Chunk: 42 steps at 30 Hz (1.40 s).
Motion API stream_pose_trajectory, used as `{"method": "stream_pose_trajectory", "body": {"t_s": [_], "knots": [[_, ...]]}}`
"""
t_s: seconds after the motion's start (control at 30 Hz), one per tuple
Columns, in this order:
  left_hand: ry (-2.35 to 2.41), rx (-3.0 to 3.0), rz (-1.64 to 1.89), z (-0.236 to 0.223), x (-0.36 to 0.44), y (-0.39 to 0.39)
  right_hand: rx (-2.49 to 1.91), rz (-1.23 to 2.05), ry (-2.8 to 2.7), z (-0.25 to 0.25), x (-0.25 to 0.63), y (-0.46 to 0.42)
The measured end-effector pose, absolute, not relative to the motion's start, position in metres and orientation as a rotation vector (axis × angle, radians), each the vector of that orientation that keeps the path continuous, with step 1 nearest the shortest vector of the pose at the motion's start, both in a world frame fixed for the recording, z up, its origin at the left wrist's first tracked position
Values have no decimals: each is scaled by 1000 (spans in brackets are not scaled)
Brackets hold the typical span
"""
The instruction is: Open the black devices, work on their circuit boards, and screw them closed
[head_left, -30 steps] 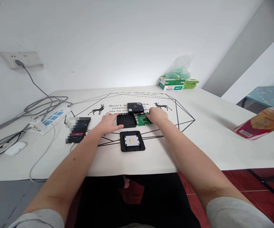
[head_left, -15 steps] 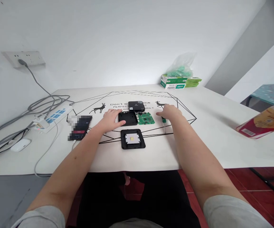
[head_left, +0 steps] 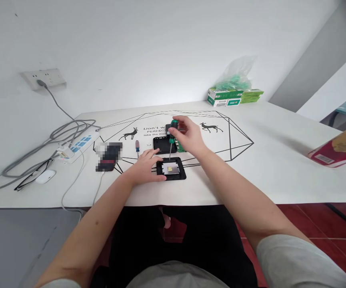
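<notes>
My right hand (head_left: pixel 190 135) grips a green-and-black screwdriver (head_left: pixel 173 135) held upright. Its shaft points down to the far edge of a square black cover (head_left: pixel 182 174); whether the tip touches cannot be made out. Inside that cover sits a silver metal plate with a small yellowish pad. My left hand (head_left: pixel 145 168) holds the cover's left side, thumb at the near edge and fingers at the far corner. Just behind lies an open black casing (head_left: pixel 163 145). A green circuit board (head_left: pixel 181 148) beside it is partly hidden by my right hand.
Another black box (head_left: pixel 168 129) sits further back, mostly covered. A second screwdriver (head_left: pixel 137 148) lies left of the casing. Further left are a phone (head_left: pixel 109 157), a power strip (head_left: pixel 81 146), glasses (head_left: pixel 30 176) and a white earphone case (head_left: pixel 45 177). Green boxes (head_left: pixel 225 96) stand against the wall.
My right hand has lifted the screwdriver from the right and brought it left over the cover. My left hand has moved from the casing to the cover.
</notes>
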<state>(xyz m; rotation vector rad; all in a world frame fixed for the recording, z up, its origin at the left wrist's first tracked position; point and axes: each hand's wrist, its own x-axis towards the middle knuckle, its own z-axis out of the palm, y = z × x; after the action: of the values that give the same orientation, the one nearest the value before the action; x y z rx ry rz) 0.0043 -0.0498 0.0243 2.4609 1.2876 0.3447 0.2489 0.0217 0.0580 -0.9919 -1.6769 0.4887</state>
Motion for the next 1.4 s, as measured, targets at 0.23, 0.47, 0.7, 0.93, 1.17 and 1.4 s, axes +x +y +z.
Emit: {"method": "stream_pose_trajectory", "body": {"t_s": [0.23, 0.47, 0.7, 0.93, 1.17, 1.4], "knots": [[1258, 2565, 528, 8, 8, -34, -615, 206, -1757, 40, 216, 6], [1240, 2532, 567, 2, 7, -28, -598, 152, -1765, 34, 216, 14], [1182, 2528, 599, 1, 5, -27, -604, 124, -1749, 32, 215, 14], [1196, 2533, 604, -1, 6, -28, -600, 91, -1770, 32, 215, 12], [1196, 2541, 602, -1, 7, -31, -599, 48, -1754, 30, 219, 12], [1220, 2556, 596, -3, 8, -33, -613, 220, -1783, 31, 223, 9]]}}
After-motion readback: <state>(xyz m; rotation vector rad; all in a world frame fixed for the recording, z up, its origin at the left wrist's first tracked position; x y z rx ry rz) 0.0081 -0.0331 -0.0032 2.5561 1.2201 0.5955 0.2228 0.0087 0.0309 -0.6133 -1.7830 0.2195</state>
